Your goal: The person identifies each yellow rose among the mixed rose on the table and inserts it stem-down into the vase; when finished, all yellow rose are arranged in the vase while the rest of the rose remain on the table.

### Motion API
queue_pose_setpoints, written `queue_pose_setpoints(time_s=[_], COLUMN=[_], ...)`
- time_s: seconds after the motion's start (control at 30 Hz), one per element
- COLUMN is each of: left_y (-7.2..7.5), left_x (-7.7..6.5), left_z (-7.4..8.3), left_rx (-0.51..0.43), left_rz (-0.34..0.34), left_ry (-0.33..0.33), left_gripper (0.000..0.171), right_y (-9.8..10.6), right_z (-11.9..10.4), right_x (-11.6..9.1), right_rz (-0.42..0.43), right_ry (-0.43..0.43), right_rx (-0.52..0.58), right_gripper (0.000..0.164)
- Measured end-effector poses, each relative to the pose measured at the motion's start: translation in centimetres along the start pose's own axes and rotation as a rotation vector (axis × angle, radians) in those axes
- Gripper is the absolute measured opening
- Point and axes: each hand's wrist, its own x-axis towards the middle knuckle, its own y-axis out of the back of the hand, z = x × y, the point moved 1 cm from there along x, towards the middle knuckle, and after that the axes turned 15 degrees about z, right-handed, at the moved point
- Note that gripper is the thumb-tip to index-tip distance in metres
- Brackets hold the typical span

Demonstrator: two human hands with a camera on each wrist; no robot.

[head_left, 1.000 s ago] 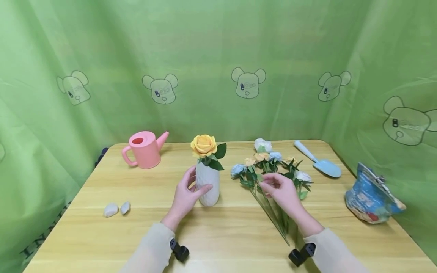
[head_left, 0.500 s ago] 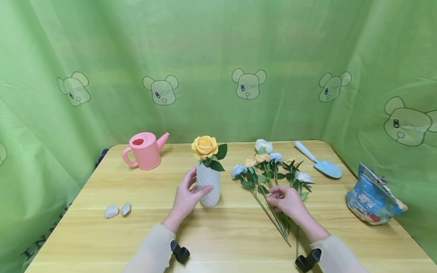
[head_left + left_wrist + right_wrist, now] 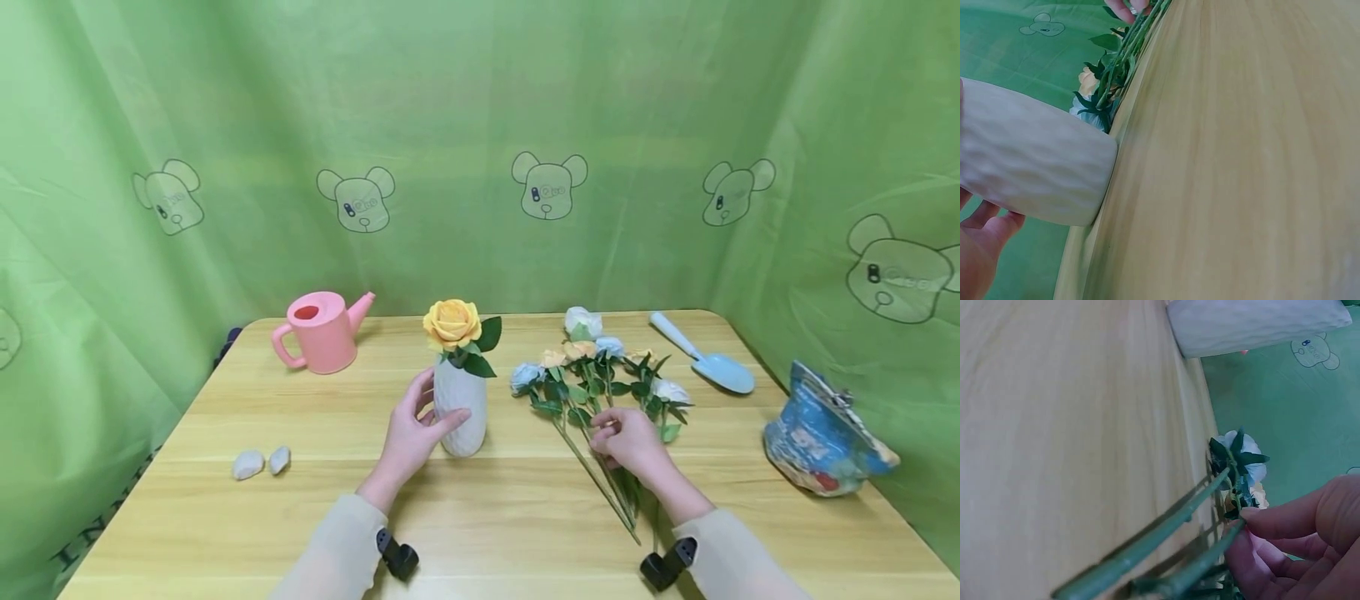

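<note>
The left hand (image 3: 409,435) is gripping the white vase (image 3: 463,392), a yellow rose (image 3: 452,325) rising above its fingers; only the right wrist view is clearly showing the right hand (image 3: 633,440) pinching a green stem (image 3: 1202,561), blossoms (image 3: 1255,472) lying beyond its fingers.

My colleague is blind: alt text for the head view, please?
A person's left hand holds a white, textured, cylindrical vase with one yellow rose; the right hand pinches a green stem among blue, white and peach flowers on a wooden table. Back left stands a pink watering can.
</note>
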Motion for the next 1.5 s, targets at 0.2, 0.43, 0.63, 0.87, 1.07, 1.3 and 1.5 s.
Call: queue_pose_setpoints(time_s=[0.2, 0.43, 0.63, 0.87, 1.07, 1.3, 1.5], left_y=[0.0, 0.0, -0.1, -0.2, -0.2, -0.4, -0.5], left_x=[-0.1, -0.2, -0.2, -0.2, -0.2, -0.2, -0.7], left_z=[-0.2, -0.2, -0.1, 0.0, 0.2, 0.5, 2.6], left_rx=[0.017, 0.018, 0.020, 0.043, 0.043, 0.068, 0.066], left_rz=[0.000, -0.002, -0.005, -0.009, -0.015, -0.003, -0.032], left_ry=[0.007, 0.006, 0.005, 0.000, -0.011, 0.029, 0.021], left_gripper=[0.067, 0.068, 0.067, 0.068, 0.077, 0.081, 0.079], right_y=[0.6, 1.2, 1.5, 1.5, 1.6, 2.1, 2.7], right_z=[-0.3, -1.0, -1.8, -3.8, -7.6, -14.1, -19.2], right_x=[-0.1, -0.4, -0.5, -0.8, -0.9, -0.1, 1.3], right_rz=[0.015, 0.013, 0.032, 0.025, 0.029, 0.070, 0.139], right_ry=[-0.025, -0.006, 0.024, 0.068, 0.158, 0.191, 0.236], right_rx=[0.059, 0.098, 0.145, 0.254, 0.365, 0.564, 0.748], right_gripper=[0.031, 0.033, 0.037, 0.036, 0.039, 0.037, 0.034])
